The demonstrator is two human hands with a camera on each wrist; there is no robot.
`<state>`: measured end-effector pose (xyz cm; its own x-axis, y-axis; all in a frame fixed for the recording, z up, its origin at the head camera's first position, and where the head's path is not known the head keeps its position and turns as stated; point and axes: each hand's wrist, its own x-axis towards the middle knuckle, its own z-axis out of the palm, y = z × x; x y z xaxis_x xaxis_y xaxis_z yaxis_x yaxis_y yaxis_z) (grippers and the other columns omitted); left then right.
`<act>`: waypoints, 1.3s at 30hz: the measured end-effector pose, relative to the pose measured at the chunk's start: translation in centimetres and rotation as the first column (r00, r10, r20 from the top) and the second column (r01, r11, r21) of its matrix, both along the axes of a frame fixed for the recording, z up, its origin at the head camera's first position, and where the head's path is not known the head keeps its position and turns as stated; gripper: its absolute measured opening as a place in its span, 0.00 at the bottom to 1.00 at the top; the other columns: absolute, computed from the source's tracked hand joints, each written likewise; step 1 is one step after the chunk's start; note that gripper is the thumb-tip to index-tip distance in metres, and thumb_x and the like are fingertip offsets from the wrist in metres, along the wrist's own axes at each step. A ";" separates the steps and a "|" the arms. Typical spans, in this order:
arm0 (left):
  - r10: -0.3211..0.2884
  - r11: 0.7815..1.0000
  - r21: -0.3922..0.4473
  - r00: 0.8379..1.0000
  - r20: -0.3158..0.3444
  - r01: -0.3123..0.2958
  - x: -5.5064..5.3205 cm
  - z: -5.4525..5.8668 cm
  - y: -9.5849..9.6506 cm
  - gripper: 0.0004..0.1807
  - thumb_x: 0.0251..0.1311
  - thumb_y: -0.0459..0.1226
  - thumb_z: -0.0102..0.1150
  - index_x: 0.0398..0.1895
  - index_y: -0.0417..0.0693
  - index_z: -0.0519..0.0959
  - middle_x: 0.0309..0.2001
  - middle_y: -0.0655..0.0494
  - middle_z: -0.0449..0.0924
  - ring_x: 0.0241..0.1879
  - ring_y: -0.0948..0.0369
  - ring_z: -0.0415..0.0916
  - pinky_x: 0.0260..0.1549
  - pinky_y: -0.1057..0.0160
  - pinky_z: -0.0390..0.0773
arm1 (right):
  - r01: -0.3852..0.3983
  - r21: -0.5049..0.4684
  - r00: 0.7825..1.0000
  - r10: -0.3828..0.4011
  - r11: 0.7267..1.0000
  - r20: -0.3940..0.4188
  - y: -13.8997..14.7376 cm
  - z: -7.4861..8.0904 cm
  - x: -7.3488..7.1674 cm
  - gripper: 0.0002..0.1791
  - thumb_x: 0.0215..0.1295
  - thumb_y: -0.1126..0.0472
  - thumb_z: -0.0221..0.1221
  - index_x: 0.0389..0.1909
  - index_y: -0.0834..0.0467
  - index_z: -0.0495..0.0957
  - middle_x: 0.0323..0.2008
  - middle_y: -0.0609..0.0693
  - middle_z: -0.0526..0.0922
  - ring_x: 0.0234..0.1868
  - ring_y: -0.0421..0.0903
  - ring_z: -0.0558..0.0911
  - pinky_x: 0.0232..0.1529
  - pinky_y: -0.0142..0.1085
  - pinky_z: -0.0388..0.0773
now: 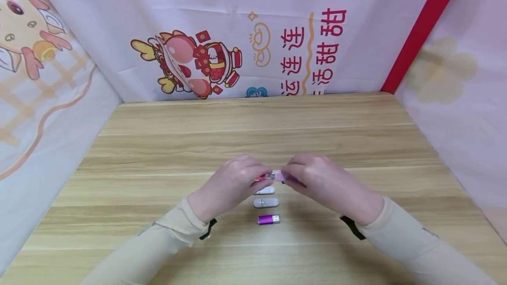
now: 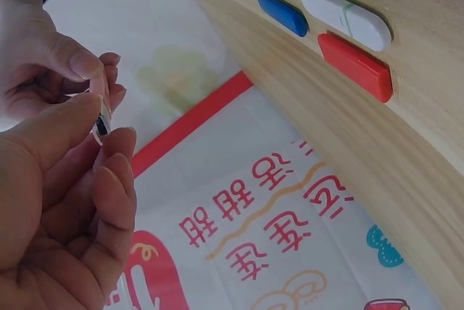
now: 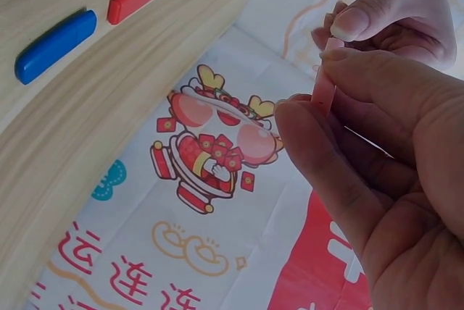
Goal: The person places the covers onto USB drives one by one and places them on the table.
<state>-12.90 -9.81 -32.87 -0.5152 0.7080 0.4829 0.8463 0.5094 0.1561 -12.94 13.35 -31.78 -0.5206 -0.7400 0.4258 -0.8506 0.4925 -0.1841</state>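
Observation:
A pink USB flash drive [image 1: 279, 176] is held up between the two hands, its metal connector end pointing left in the head view. My left hand [image 1: 233, 181] has thumb and fingers pinched at the connector end, which they largely cover. The right hand [image 1: 325, 181] pinches the pink body [image 3: 324, 93] between thumb and fingers. Nearer the person lie a purple USB drive [image 1: 266, 219] with bare connector and two white USB drives [image 1: 266, 202]. A red stick [image 2: 355, 67] and a blue stick [image 2: 284, 14] rest beyond, mostly hidden by the hands in the head view.
The small sticks form a rough column on a wood-grain table [image 1: 138, 144]. White printed cloth [image 1: 222, 8] with red trim hangs along the table's far edge and both sides.

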 end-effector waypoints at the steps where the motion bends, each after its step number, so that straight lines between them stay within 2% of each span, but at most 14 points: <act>1: -0.003 1.000 -0.001 1.000 -0.001 0.003 0.0 0.0 0.1 0.10 0.55 0.36 0.73 0.39 0.41 0.86 0.35 0.54 0.86 0.35 0.62 0.81 0.36 0.68 0.82 | -0.001 0.001 1.000 0.001 1.000 0.008 0.0 0.0 0.0 0.10 0.52 0.68 0.73 0.36 0.63 0.86 0.31 0.48 0.83 0.31 0.40 0.82 0.34 0.30 0.82; 4: -0.011 1.000 -0.007 1.000 -0.007 0.011 0.0 0.0 0.2 0.09 0.56 0.35 0.72 0.39 0.41 0.86 0.34 0.54 0.86 0.33 0.62 0.82 0.35 0.68 0.82 | -0.006 0.005 1.000 0.006 1.000 0.029 0.1 -0.1 0.0 0.10 0.53 0.68 0.73 0.36 0.63 0.86 0.31 0.48 0.83 0.31 0.39 0.82 0.34 0.29 0.82; 14: -0.035 0.999 -0.016 0.999 -0.003 0.035 -0.2 -0.3 0.7 0.09 0.57 0.35 0.71 0.39 0.42 0.86 0.34 0.55 0.86 0.34 0.62 0.81 0.37 0.68 0.81 | -0.024 0.006 1.000 0.024 1.000 0.018 0.3 -0.4 -0.2 0.09 0.53 0.70 0.73 0.36 0.63 0.86 0.31 0.49 0.83 0.31 0.40 0.82 0.33 0.29 0.82; 21: -0.057 0.998 -0.024 0.998 0.002 0.057 -0.2 -0.4 1.2 0.08 0.57 0.35 0.71 0.38 0.41 0.86 0.33 0.55 0.86 0.33 0.63 0.81 0.37 0.71 0.81 | -0.052 0.005 0.998 0.052 0.999 -0.021 0.6 -0.7 -0.2 0.09 0.52 0.70 0.73 0.35 0.63 0.86 0.30 0.49 0.83 0.29 0.39 0.82 0.32 0.28 0.82; 31: -0.081 0.996 -0.032 0.989 -0.120 0.078 -0.3 -0.7 1.9 0.07 0.55 0.33 0.73 0.35 0.39 0.86 0.30 0.54 0.85 0.30 0.62 0.80 0.34 0.71 0.80 | -0.087 -0.011 0.991 0.086 0.996 -0.107 1.1 -1.4 -0.5 0.11 0.47 0.73 0.74 0.33 0.63 0.85 0.29 0.49 0.83 0.28 0.39 0.81 0.30 0.27 0.81; 39: -0.078 0.996 -0.054 0.987 -0.139 0.071 -0.5 -1.0 2.4 0.07 0.56 0.34 0.72 0.35 0.40 0.86 0.29 0.56 0.84 0.29 0.62 0.79 0.32 0.70 0.79 | -0.086 -0.018 0.988 0.082 0.996 -0.128 1.4 -1.9 -0.6 0.10 0.47 0.72 0.74 0.31 0.62 0.85 0.28 0.48 0.81 0.26 0.39 0.80 0.28 0.28 0.80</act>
